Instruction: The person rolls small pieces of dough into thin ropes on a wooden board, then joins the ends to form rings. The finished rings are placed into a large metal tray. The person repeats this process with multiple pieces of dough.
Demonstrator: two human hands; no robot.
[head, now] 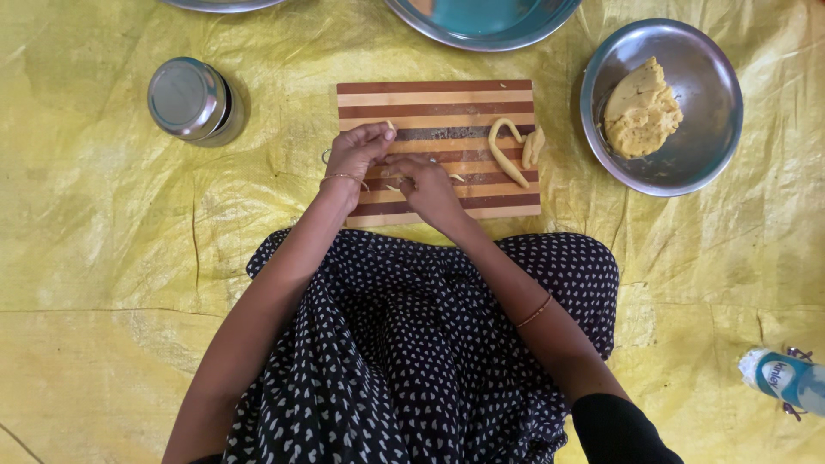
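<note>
A striped wooden cutting board [438, 97] lies on the yellow sheet in front of me. My left hand [354, 155] pinches a small yellow dough piece [390, 125] at the board's left side. My right hand [430, 187] rests on the board beside it, fingertips meeting the left hand over the same dough; what it grips is hidden. A curved dough strip [504, 148] and a short dough lump [533, 147] lie on the board's right part. Small dough bits [456, 178] lie near my right hand.
A steel bowl [713, 103] at the right holds a big yellow dough mass [640, 110]. A lidded steel container [191, 99] stands at the left. A large steel basin [481, 21] sits at the top edge. A blue-capped bottle [786, 378] lies at lower right.
</note>
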